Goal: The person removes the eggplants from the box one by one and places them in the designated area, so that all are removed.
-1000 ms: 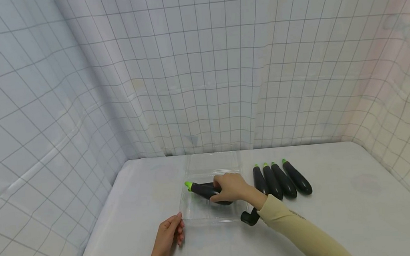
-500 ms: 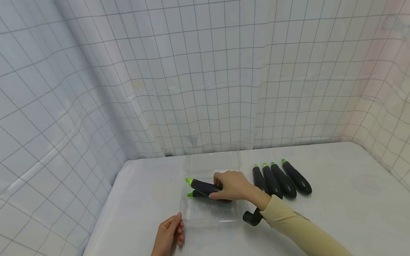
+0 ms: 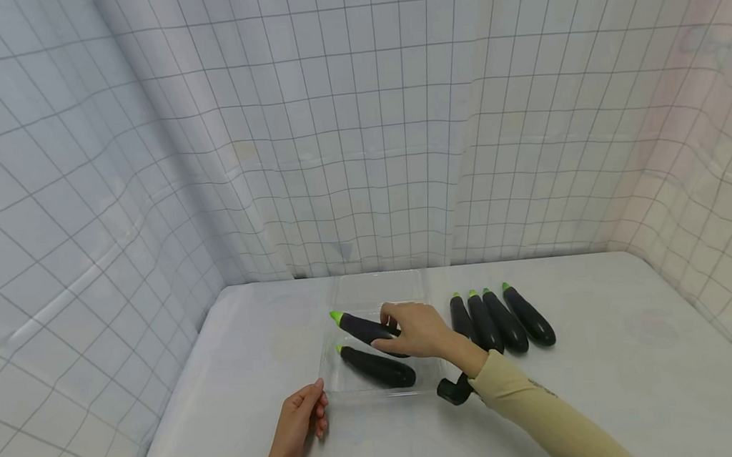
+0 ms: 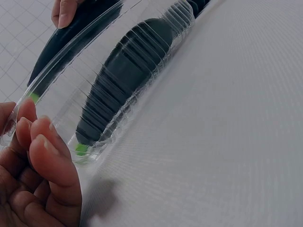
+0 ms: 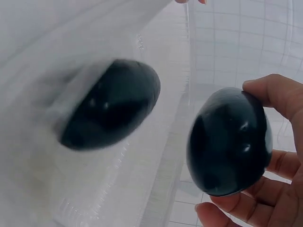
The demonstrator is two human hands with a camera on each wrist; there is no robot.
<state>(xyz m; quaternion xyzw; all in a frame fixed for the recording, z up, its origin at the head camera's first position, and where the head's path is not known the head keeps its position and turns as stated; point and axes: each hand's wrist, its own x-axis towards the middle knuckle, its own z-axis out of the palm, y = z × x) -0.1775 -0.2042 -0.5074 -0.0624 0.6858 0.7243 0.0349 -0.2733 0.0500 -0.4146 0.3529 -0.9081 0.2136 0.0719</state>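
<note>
My right hand point(image 3: 418, 330) holds a dark eggplant point(image 3: 362, 328) with a bright green stem pointing left, over the back part of a clear plastic container point(image 3: 359, 381). In the right wrist view, thumb and fingers grip its rounded end point(image 5: 229, 142). A second eggplant point(image 3: 380, 368) lies in the container nearer the front; the left wrist view shows it point(image 4: 125, 78) through the ribbed wall. At the container's front left corner, my left hand point(image 3: 296, 424) pinches the rim between thumb and fingers point(image 4: 52, 151).
Several eggplants point(image 3: 507, 323) lie side by side on the white table point(image 3: 617, 381), right of the container. The container's clear lid point(image 3: 380, 288) lies folded back behind it. Gridded white curtains point(image 3: 360, 150) stand behind and at both sides.
The held eggplant has moved up and back, away from the other one, which now lies nearer the container's front and shows almost whole. My left hand has stayed in place.
</note>
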